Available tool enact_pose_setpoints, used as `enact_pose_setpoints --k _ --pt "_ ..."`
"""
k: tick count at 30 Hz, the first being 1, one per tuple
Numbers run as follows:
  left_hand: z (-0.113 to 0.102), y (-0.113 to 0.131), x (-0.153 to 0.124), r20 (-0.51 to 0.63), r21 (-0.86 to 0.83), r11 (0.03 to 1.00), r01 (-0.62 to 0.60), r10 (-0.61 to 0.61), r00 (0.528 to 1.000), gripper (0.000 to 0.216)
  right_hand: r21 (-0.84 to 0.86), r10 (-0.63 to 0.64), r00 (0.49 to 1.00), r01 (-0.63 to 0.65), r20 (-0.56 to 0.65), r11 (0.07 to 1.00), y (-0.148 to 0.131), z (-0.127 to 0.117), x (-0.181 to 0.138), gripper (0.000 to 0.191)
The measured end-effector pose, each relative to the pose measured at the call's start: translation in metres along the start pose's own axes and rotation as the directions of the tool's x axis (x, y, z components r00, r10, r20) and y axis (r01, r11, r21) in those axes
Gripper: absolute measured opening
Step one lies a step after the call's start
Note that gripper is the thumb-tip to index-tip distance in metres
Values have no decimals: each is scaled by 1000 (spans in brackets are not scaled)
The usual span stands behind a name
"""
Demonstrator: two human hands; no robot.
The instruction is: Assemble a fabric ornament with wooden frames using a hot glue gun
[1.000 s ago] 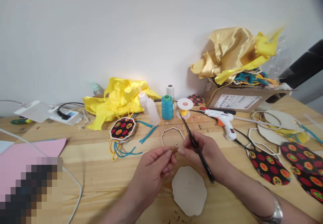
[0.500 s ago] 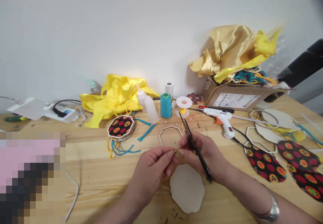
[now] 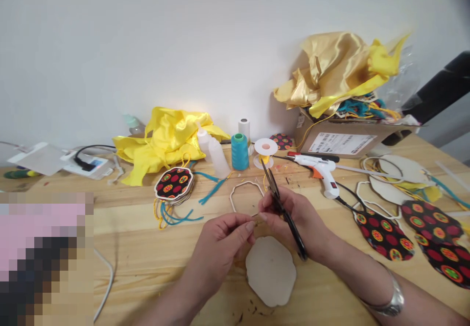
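Observation:
My left hand is closed, thumb and forefinger pinching a thin strand too small to make out well. Opposite it, my right hand pinches at the strand's other end. That same hand carries a pair of scissors, black-handled, blades pointing away toward the spools. Just below the fingers lies a pale scalloped panel flat on the wooden table. Behind my hands rests a thin white scalloped frame, partly hidden.
Left of centre sits a stack of patterned pieces with cords. Farther back are yellow cloth, a squeeze bottle, teal thread and a white spool. A glue gun, patterned cutouts and a cardboard box occupy the right.
My fingertips have drawn slightly apart, and a thin strand now shows between them. The scissors remain in my right hand. The whole view has shifted a little.

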State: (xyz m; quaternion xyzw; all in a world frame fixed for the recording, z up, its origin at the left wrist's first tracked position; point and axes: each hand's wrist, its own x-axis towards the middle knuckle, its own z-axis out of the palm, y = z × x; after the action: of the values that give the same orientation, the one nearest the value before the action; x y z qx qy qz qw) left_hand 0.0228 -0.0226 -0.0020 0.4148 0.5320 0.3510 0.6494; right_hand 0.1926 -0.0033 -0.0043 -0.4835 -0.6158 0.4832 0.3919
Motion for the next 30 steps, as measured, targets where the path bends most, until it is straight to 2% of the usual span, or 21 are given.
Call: enact_pose_setpoints --k 3,7,13,19,26,30 --pt "-1 0 1 -41 -53 998 -13 10 999 22 -32 24 999 -25 -44 999 -4 -2 1 5" --pt "-1 0 2 -83 -71 997 -29 23 996 22 -64 82 997 -81 1 995 -9 -1 1 9" --pt "-2 -3 1 -28 -48 999 1 -3 1000 22 -11 59 996 -59 63 998 -8 1 -1 8" --pt "-2 -4 2 -23 -3 1000 -1 1 1000 27 18 60 994 -62 91 998 -12 0 -1 10" --pt "0 2 3 -7 98 995 -30 31 999 19 -3 28 989 -27 143 1000 -10 -3 -3 7" --pt "-2 4 1 50 153 987 -57 50 997 19 -15 25 987 -23 157 1000 -11 -3 -3 7"
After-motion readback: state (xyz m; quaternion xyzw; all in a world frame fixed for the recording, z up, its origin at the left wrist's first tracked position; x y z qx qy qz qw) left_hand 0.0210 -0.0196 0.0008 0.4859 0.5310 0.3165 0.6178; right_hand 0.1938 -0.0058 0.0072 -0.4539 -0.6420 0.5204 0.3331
